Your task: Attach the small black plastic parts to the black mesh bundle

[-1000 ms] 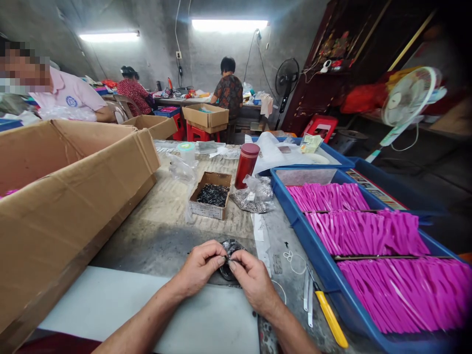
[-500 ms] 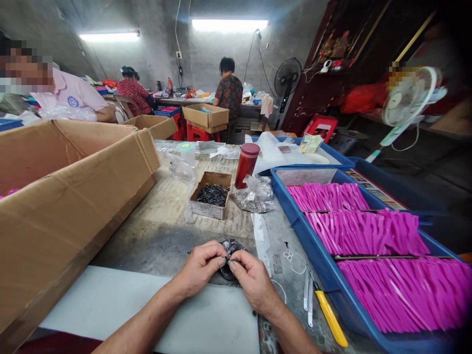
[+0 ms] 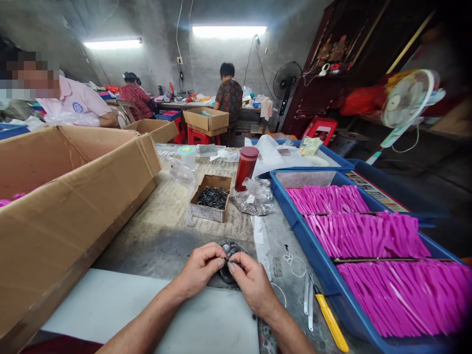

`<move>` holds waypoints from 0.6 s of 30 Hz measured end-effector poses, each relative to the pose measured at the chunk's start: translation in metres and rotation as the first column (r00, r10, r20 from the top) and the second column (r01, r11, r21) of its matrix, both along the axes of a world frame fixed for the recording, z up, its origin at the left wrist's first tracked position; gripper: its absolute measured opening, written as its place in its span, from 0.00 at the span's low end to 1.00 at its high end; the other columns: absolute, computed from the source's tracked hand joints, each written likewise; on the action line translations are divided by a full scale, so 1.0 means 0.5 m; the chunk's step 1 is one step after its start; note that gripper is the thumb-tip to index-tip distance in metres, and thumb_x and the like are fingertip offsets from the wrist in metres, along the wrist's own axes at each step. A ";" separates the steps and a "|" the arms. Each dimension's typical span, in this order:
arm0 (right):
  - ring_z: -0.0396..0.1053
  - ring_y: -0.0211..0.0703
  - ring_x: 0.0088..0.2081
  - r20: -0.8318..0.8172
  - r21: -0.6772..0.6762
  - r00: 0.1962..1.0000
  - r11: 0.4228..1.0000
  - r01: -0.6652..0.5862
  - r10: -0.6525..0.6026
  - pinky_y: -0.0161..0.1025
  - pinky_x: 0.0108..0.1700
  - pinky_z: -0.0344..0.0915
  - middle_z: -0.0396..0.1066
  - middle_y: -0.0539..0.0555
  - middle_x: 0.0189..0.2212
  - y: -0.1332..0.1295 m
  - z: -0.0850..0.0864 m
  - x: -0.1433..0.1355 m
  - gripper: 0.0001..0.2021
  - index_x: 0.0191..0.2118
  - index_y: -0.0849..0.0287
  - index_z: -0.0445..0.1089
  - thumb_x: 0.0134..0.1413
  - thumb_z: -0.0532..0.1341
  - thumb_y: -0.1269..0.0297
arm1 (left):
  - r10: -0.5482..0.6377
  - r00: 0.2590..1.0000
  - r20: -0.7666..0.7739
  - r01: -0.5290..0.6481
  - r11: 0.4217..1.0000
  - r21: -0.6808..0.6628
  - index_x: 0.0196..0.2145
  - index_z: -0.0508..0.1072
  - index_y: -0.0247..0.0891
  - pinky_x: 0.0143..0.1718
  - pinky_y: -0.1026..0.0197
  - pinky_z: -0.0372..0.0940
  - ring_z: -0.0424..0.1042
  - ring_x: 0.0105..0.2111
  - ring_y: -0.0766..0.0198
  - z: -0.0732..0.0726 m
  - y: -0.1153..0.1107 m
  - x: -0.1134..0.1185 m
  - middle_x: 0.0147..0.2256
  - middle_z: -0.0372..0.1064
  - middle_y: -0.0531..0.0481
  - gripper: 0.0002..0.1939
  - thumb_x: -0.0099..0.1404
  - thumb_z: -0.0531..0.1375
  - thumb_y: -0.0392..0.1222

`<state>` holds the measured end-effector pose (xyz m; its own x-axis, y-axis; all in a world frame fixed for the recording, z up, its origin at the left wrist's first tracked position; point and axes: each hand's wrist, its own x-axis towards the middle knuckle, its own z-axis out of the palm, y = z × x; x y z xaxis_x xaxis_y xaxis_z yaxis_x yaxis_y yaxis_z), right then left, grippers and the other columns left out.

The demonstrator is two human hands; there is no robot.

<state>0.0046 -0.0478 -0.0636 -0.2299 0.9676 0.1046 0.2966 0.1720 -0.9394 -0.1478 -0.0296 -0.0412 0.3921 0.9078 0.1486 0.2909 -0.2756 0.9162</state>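
Observation:
My left hand [image 3: 202,268] and my right hand [image 3: 251,280] meet fingertip to fingertip at the front of the table. Both are closed in a pinch, and something small and dark shows between the fingertips, too small to name. Right behind and beneath them lies a round black dish-like thing [image 3: 232,247], partly covered by the fingers. Farther back stands a small cardboard box [image 3: 208,212] holding many small black pieces. A pale grey sheet [image 3: 206,319] lies under my forearms.
A blue crate [image 3: 295,216] of rows of magenta plastic pieces [image 3: 372,236] stands right, beside a yellow-handled tool [image 3: 332,322]. A large carton [image 3: 77,206] borders the left. A red flask [image 3: 246,169] and a plastic bag of small pieces [image 3: 254,199] sit mid-table. Co-workers sit beyond.
The whole view has shifted slightly, with the background a little lower in the picture. My hands keep nearly the same pinch over the black dish-like thing.

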 end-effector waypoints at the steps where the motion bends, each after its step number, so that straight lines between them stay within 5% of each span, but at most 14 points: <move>1: 0.57 0.36 0.24 0.011 0.004 1.000 1.000 -0.001 0.001 0.31 0.25 0.54 0.60 0.48 0.20 -0.001 0.001 0.000 0.07 0.27 0.60 0.64 0.50 0.51 0.65 | 0.017 1.000 0.008 -0.017 1.000 0.001 0.23 0.66 0.33 0.32 0.65 0.57 0.61 0.28 0.66 0.003 0.001 -0.002 0.25 0.61 0.51 0.08 0.57 0.52 0.37; 7: 0.60 0.38 0.25 0.082 0.074 0.996 0.997 0.011 -0.017 0.31 0.25 0.54 0.62 0.49 0.20 -0.005 0.003 0.000 0.08 0.27 0.60 0.65 0.50 0.51 0.66 | 0.182 0.983 -0.007 -0.181 0.980 0.078 0.25 0.67 0.32 0.28 0.66 0.57 0.60 0.25 0.68 0.043 0.040 -0.031 0.23 0.61 0.53 0.07 0.55 0.54 0.40; 12: 0.61 0.38 0.24 0.106 0.168 0.993 0.985 0.027 -0.045 0.31 0.24 0.55 0.63 0.49 0.20 -0.005 0.002 -0.005 0.07 0.25 0.60 0.65 0.49 0.52 0.67 | 0.361 0.901 -0.240 -0.303 0.920 0.248 0.28 0.69 0.33 0.28 0.66 0.59 0.64 0.25 0.66 0.081 0.146 -0.046 0.24 0.66 0.52 0.07 0.53 0.53 0.36; 18: 0.63 0.40 0.26 0.177 0.245 0.983 0.969 0.010 -0.055 0.33 0.28 0.57 0.65 0.51 0.22 -0.005 -0.001 0.001 0.08 0.26 0.59 0.65 0.50 0.51 0.67 | 0.472 0.809 -0.350 -0.371 0.872 0.318 0.28 0.72 0.33 0.33 0.61 0.59 0.66 0.29 0.61 0.081 0.253 -0.048 0.26 0.68 0.49 0.07 0.49 0.55 0.31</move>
